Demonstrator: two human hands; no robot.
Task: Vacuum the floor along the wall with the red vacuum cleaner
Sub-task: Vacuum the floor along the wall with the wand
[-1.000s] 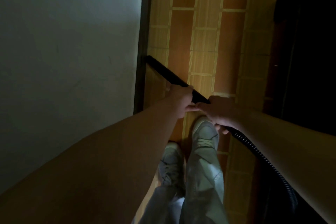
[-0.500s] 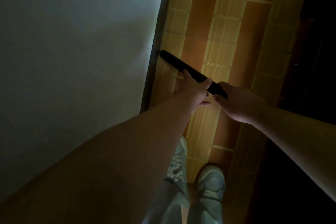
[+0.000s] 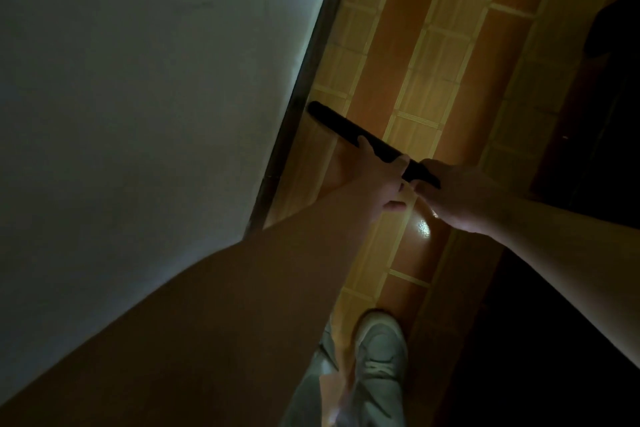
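A long, thin black vacuum tube (image 3: pixel 341 128) is gripped by the left hand (image 3: pixel 374 180) and, just behind, the right hand (image 3: pixel 457 198). Its tip is seen past the left hand, beside the dark wall strip (image 3: pixel 294 114).

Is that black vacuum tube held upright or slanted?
Slanted: the black tube runs from the left hand and right hand down to its tip beside the dark skirting.

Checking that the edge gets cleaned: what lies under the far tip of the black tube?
Pale floor tile shows around the tip of the black tube, right beside the dark baseboard. The spot directly beneath is covered by the tube, so contact or dirt there cannot be seen.
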